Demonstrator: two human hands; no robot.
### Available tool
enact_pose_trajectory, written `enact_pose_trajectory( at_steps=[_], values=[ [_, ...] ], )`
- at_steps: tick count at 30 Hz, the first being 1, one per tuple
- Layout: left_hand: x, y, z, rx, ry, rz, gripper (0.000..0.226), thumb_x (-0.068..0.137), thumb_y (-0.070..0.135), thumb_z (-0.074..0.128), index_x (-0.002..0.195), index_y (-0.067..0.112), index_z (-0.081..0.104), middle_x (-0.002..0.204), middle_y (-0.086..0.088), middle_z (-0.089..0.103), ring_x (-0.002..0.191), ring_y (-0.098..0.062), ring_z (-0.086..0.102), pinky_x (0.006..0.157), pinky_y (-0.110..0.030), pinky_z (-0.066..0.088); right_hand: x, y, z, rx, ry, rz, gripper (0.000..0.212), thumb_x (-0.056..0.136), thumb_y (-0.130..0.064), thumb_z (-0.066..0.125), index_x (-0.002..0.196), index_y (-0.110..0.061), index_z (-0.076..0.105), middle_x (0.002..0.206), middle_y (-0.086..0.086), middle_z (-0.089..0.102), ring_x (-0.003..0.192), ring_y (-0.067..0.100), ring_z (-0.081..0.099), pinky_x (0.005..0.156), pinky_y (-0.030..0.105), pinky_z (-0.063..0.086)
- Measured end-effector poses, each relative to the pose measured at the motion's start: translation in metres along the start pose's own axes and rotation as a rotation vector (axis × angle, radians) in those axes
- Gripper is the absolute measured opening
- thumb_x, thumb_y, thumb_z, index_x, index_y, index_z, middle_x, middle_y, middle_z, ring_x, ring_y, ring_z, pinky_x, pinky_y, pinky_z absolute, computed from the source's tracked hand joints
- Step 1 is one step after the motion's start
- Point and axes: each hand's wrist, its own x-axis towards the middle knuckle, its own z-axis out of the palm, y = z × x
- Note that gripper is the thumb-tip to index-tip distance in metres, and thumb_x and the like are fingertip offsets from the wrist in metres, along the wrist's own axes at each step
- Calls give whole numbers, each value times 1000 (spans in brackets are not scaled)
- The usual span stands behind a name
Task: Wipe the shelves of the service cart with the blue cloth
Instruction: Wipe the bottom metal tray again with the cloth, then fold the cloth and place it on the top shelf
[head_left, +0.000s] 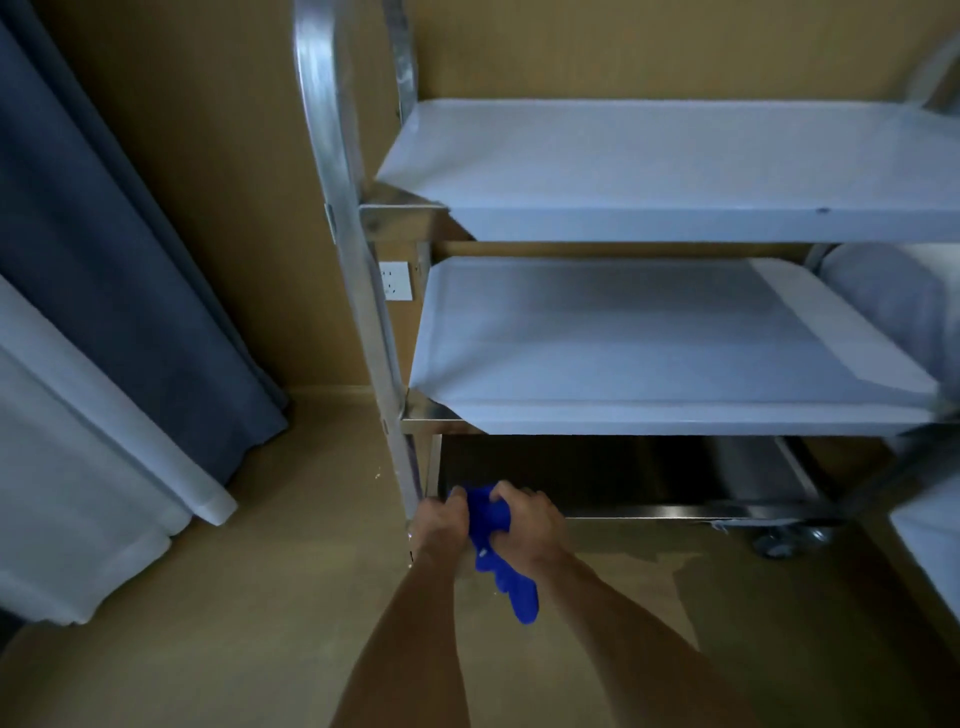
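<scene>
The metal service cart (363, 291) stands in front of me with three shelves. Its top shelf (649, 171) and middle shelf (649, 353) are pale and bare; the bottom shelf (675, 512) is dark and in shadow. Both hands hold the bunched blue cloth (493, 525) at the front left corner of the bottom shelf. My left hand (441, 525) grips its left side, and my right hand (530, 525) grips its right side. A tail of the cloth hangs down between my forearms.
A dark blue curtain (119, 270) and a white curtain (78, 467) hang at the left. A wall socket (396, 280) sits behind the cart's left upright. A caster wheel (789, 538) shows at the lower right. A pale object (904, 306) lies at the right edge.
</scene>
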Motion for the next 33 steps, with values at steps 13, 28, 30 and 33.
enact_pose_trajectory(
  at_steps=[13,28,30,33],
  values=[
    [-211,145,-53,39,269,403,33,102,21,38,112,2,63,111,-18,65,106,-35,61,89,-39,47,-83,-45,-177,65,346,-130,36,81,-25,63,114,-28,49,98,-6,60,88,13,57,81,30,51],
    [-244,264,-176,-307,561,492,39,104,34,34,123,9,58,115,-8,61,99,-21,58,89,-34,46,-75,-203,-283,-100,965,-678,50,65,-2,75,111,-10,59,124,14,58,114,32,53,97,44,47],
    [-240,278,-180,-376,536,609,50,97,51,38,125,17,61,113,-2,63,102,-21,59,92,-37,46,-62,-213,-277,-212,856,-742,53,70,-9,75,119,-14,55,131,13,53,124,33,46,102,47,43],
    [-230,290,-182,-336,485,637,41,93,48,48,117,19,64,108,-1,67,96,-20,62,92,-40,51,-47,-207,-252,-242,656,-633,57,84,-21,66,136,-29,44,149,7,40,143,29,27,117,53,22]
  ],
)
